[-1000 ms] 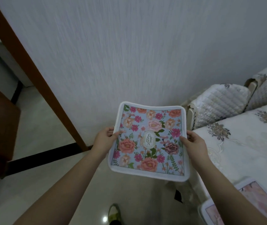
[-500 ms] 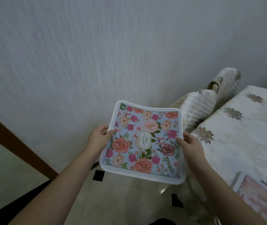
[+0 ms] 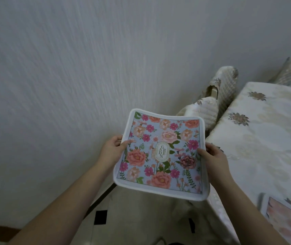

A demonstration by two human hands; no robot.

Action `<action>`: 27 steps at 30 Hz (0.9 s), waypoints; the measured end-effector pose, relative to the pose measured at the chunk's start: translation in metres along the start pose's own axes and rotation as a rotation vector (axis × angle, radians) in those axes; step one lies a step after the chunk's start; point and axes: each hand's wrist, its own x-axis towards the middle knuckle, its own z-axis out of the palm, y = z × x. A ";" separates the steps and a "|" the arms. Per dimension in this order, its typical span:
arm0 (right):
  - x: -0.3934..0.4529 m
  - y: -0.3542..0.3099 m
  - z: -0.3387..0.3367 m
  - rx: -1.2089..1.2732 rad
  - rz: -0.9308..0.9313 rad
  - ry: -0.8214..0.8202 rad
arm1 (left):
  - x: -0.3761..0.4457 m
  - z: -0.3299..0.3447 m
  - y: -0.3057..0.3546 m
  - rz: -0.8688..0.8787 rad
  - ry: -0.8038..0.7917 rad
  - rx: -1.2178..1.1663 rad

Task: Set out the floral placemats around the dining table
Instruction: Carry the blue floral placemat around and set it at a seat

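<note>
Since the earlier frames our view has swung right, so the doorway has dropped out and more of the table (image 3: 268,138) shows. From the head camera, we hold a mat (image 3: 160,154) flat in the air over the floor, our left hand (image 3: 112,149) pinched on its left edge and our right hand (image 3: 212,156) on its right. The table lies just right of the mat, nearer our right hand, with a second mat (image 3: 289,220) already lying on its near corner.
</note>
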 end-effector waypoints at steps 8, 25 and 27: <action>0.059 -0.016 -0.016 0.085 0.040 0.110 | 0.068 0.048 0.055 0.046 -0.084 0.059; 0.109 -0.022 -0.030 0.127 0.115 0.490 | 0.197 0.137 0.094 0.097 -0.480 0.107; 0.113 -0.022 -0.023 0.131 0.146 0.547 | 0.218 0.141 0.100 0.091 -0.529 0.119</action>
